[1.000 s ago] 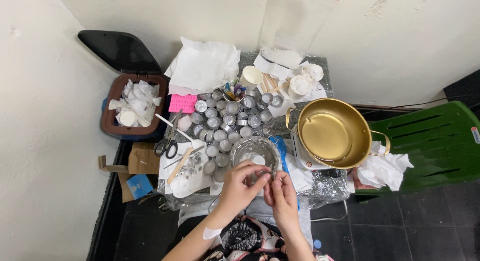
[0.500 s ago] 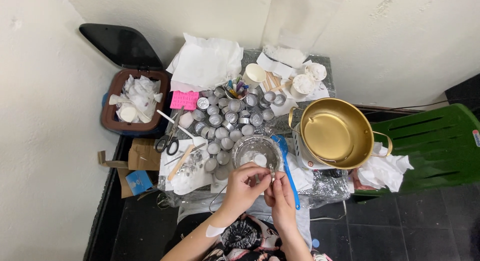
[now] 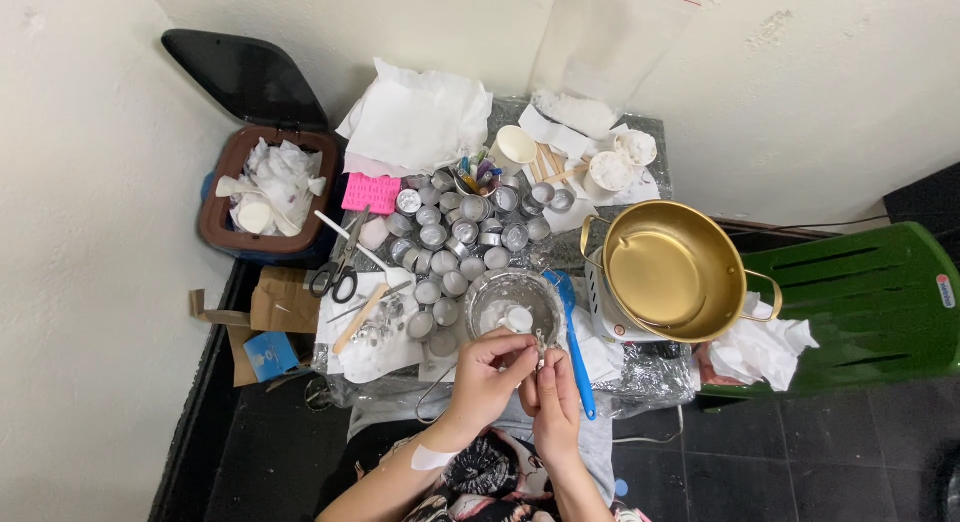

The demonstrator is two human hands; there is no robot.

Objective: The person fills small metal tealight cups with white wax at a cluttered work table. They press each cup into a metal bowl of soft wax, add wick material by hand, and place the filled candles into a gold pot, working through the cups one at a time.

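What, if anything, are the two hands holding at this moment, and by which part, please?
The left hand and right hand pinch a small metal piece between their fingertips, just below the glass bowl. It is too small to tell which part they grip.

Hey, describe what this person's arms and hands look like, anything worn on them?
Both hands are bare: the left hand and right hand wear no gloves, and no rings or watch can be made out. The forearms show no sleeves. A white adhesive patch sits on the left forearm near the wrist.

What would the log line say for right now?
left hand + right hand: pinching small metal piece | over glass bowl | blue spatula beside
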